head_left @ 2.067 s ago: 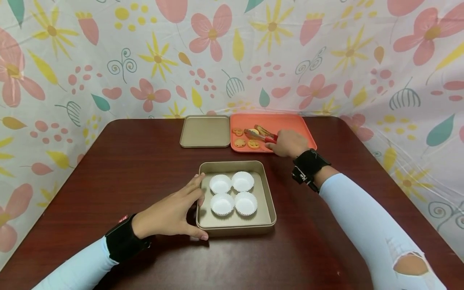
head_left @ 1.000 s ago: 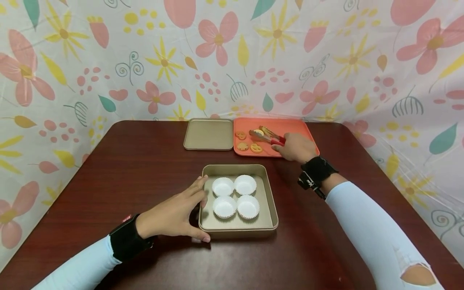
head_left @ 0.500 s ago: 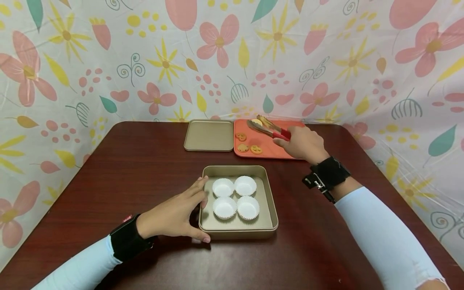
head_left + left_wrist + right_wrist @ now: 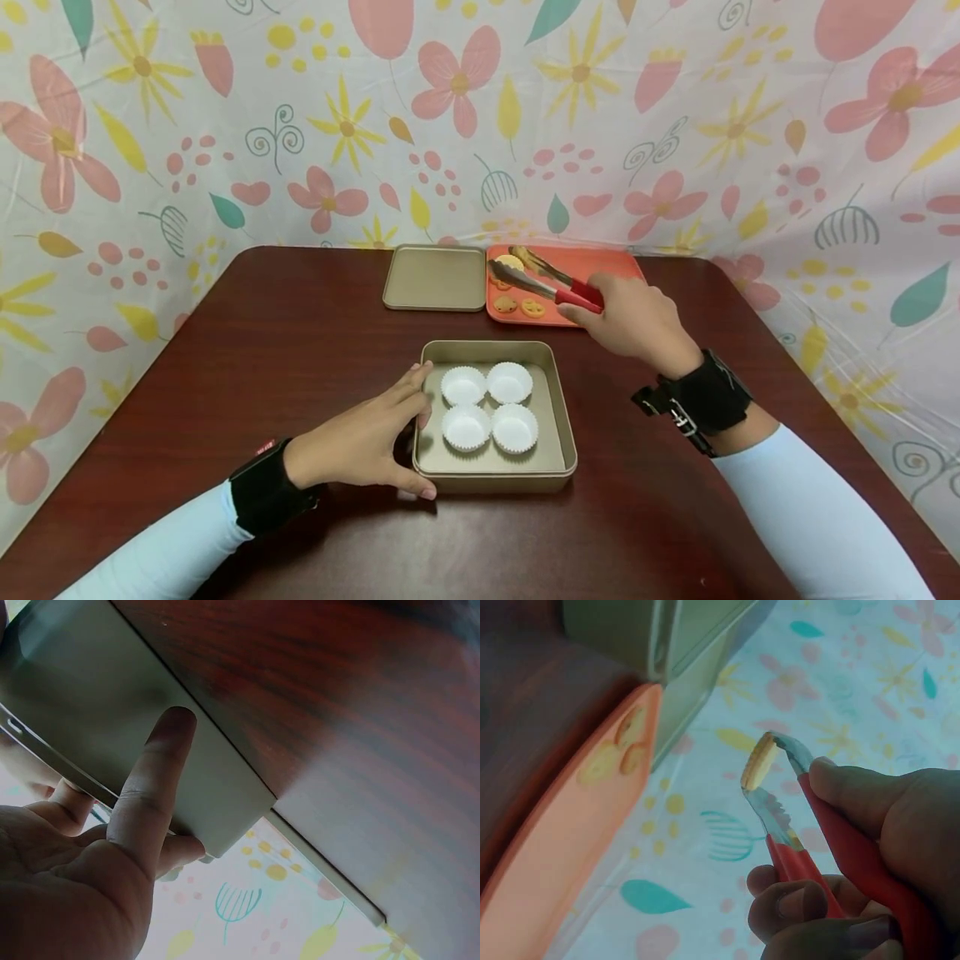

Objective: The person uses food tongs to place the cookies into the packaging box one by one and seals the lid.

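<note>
Starting on the left, and here's the left hand (image 4: 360, 437), fingers spread and nothing clasped, laid along the left side of the square tin (image 4: 495, 483), thumb at its near corner. The left wrist view backs that up: a digit lies nearly straight against the metal.

Beyond it on the dark table (image 4: 315, 317), a shallow gold tray (image 4: 435, 277) sits flat, right up beside the orange tray (image 4: 600, 267). Back to the tin, and inside it four white paper cups (image 4: 463, 387) stand in a two-by-two block, none holding anything.

Across to the orange tray: a brown pretzel-shaped cookie (image 4: 502, 285), partly covered, a speckled cookie (image 4: 506, 305) and a ring-like cookie (image 4: 533, 308), all bunched at its left end.

And here's the one to watch, the pale round cookie (image 4: 511, 263), edges pinched between the tips of the tongs (image 4: 551, 292), edge-on and off the tray in the right wrist view. The relation that seems to count: it lies beyond the tin, almost straight out from the far-right cup. Between them come the loose cookies, the tray's near rim, a strip of table and the tin's far wall. The tongs slant from the right, tips pointing left and away from the person.

Rightmost, the right hand (image 4: 637, 321), much the nearer to that cookie, fingers curled firmly round the red handles, the cookie ahead and to its left.
</note>
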{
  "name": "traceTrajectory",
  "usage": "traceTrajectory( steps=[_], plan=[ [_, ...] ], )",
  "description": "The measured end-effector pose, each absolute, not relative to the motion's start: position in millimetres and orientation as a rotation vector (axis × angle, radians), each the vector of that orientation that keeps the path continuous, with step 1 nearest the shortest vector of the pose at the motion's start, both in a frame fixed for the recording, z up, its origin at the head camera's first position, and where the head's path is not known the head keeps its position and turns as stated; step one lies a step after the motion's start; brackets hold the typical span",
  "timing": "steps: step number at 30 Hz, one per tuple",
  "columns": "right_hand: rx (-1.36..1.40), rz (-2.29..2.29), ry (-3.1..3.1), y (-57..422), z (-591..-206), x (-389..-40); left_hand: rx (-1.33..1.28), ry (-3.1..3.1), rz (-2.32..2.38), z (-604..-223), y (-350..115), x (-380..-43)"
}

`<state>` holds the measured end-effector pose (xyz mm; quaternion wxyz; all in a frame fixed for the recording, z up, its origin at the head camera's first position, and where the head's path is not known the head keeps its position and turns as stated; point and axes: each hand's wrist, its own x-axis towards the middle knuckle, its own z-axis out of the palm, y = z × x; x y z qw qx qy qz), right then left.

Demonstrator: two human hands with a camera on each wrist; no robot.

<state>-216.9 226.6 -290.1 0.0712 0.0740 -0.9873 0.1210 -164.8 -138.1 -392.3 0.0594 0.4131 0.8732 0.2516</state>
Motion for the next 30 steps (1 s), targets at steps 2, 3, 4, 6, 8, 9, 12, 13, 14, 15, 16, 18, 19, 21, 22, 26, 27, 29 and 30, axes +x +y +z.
traceTrajectory(
  steps=[2,3,4,6,8,9,12,13,14,15,16,18,19,21,22,26,27,29,30],
  plan=[
    [0.252,0.356,-2.968,224,-289,-210,1.25,2.64,0.764,-392,-138,-165],
    [0.273,0.353,-2.965,222,-288,-206,1.25,2.641,0.762,-393,-138,-165],
    [0.288,0.346,-2.961,220,-287,-202,1.251,2.642,0.759,-393,-138,-165],
    [0.319,0.332,-2.958,218,-286,-195,1.257,2.646,0.754,-392,-138,-165],
    [0.344,0.328,-2.956,215,-285,-188,1.265,2.652,0.746,-392,-138,-165],
    [0.357,0.326,-2.956,214,-285,-185,1.27,2.656,0.74,-391,-138,-165],
    [0.385,0.32,-2.959,212,-284,-177,1.277,2.661,0.739,-390,-138,-166],
    [0.393,0.317,-2.959,211,-284,-174,1.272,2.662,0.741,-390,-138,-166],
    [0.401,0.315,-2.96,211,-284,-172,1.272,2.663,0.742,-390,-138,-166],
    [0.411,0.311,-2.959,212,-284,-169,1.271,2.664,0.741,-390,-138,-166],
    [0.421,0.307,-2.958,212,-284,-167,1.27,2.665,0.742,-390,-139,-166],
    [0.441,0.296,-2.956,213,-284,-162,1.269,2.668,0.736,-391,-139,-166],
    [0.448,0.296,-2.956,214,-284,-160,1.27,2.667,0.736,-391,-139,-166],
    [0.465,0.295,-2.96,215,-286,-156,1.275,2.667,0.732,-391,-139,-167],
    [0.475,0.295,-2.962,215,-286,-154,1.275,2.666,0.732,-390,-139,-167],
    [0.533,0.291,-2.982,217,-290,-147,1.281,2.661,0.731,-389,-140,-167],
    [0.551,0.288,-2.989,217,-290,-146,1.279,2.662,0.729,-389,-140,-167],
    [0.58,0.28,-3.002,217,-292,-144,1.275,2.662,0.726,-389,-140,-167],
    [0.589,0.28,-3.01,217,-293,-143,1.275,2.663,0.724,-389,-140,-167]
  ],
)
